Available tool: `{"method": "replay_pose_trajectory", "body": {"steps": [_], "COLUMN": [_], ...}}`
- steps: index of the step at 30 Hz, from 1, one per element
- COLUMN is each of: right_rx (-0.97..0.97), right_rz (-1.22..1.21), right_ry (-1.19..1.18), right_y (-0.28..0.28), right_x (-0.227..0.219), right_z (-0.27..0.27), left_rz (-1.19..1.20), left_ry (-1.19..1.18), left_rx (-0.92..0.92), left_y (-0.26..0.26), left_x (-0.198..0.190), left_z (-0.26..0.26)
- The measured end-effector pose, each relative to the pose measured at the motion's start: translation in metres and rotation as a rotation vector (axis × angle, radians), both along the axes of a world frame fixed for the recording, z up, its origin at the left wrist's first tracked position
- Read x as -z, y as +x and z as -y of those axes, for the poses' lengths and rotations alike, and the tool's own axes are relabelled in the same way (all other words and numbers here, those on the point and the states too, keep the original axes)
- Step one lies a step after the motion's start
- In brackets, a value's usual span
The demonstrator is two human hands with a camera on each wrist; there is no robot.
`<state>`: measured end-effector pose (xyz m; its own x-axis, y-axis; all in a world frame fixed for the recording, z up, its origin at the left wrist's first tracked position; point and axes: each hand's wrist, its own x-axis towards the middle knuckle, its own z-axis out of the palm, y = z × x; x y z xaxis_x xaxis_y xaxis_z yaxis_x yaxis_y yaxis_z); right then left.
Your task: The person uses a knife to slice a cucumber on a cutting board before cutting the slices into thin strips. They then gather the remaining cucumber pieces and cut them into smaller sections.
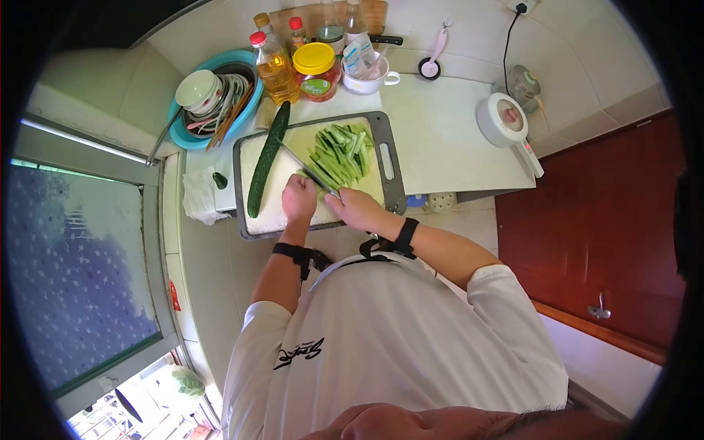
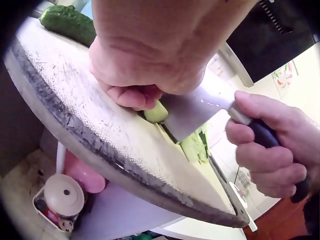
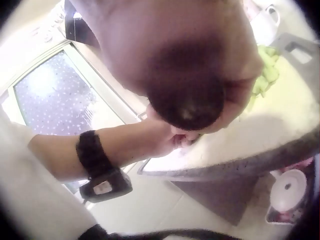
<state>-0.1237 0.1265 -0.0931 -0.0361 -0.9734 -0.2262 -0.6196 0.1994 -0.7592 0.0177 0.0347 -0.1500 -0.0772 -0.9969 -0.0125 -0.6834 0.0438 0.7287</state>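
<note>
On the grey-rimmed cutting board [image 1: 268,204], my right hand [image 1: 359,209] grips the dark handle of a kitchen knife [image 2: 200,112]. Curled fingers of my left hand [image 1: 299,198] hold a cut cucumber piece [image 2: 156,113] down, right beside the blade. The blade stands edge-down between that piece and the sliced part. Pale green cucumber strips [image 1: 341,154] lie piled on the board's right half. A whole dark green cucumber [image 1: 265,165] lies lengthwise along the left side. In the right wrist view, the handle's butt [image 3: 187,107] covers most of the work.
A blue basin [image 1: 174,132] with bowls and chopsticks stands at the back left. Behind the board are an oil bottle [image 1: 277,73], a yellow-lidded jar [image 1: 316,70] and a white mug [image 1: 367,82]. A cucumber end [image 1: 219,180] lies left, a white electric pot [image 1: 501,121] far right.
</note>
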Motion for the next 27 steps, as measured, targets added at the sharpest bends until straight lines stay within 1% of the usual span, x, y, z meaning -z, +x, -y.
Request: {"method": "replay_pose_trajectory", "body": {"steps": [3, 5, 8, 11, 12, 14, 17, 20, 21, 23, 25, 27], "right_rx": [-0.044, -0.033, -0.034, -0.068, -0.057, -0.035, -0.057, -0.069, -0.079, -0.087, -0.085, -0.109], "right_rz": [0.0, 0.002, -0.027, -0.05, -0.047, -0.016, 0.03, 0.011, 0.01, -0.004, -0.015, -0.073], "right_ry": [-0.014, -0.017, 0.015, 0.046, 0.04, 0.128, 0.083, 0.014, 0.059, 0.058, 0.054, 0.042], "right_y": [-0.009, -0.013, -0.016, -0.009, -0.006, 0.0, -0.005, -0.014, -0.018, -0.019, -0.018, -0.009], "right_x": [-0.011, -0.017, -0.02, 0.001, 0.004, 0.004, -0.004, -0.013, -0.021, -0.024, -0.018, 0.003], "right_z": [-0.022, -0.039, -0.045, -0.021, -0.011, 0.006, -0.003, -0.031, -0.038, -0.045, -0.04, -0.021], "left_rz": [-0.024, -0.039, -0.04, -0.037, -0.038, -0.034, -0.029, -0.031, -0.024, -0.043, -0.059, -0.061], "left_ry": [0.008, 0.027, 0.052, 0.055, 0.039, 0.032, 0.041, 0.049, 0.045, 0.048, 0.047, 0.027], "left_rx": [-0.01, 0.002, 0.023, 0.022, 0.021, 0.028, 0.023, 0.028, 0.044, 0.038, 0.041, 0.06], "left_y": [0.001, 0.003, 0.005, 0.004, 0.002, 0.002, 0.005, 0.005, 0.006, 0.007, 0.007, 0.006], "left_x": [0.007, 0.007, 0.003, 0.003, 0.002, 0.001, 0.0, 0.0, 0.001, 0.002, 0.005, 0.006], "left_z": [0.002, 0.002, 0.003, 0.0, 0.001, 0.003, 0.003, 0.004, 0.003, 0.003, 0.004, 0.004]}}
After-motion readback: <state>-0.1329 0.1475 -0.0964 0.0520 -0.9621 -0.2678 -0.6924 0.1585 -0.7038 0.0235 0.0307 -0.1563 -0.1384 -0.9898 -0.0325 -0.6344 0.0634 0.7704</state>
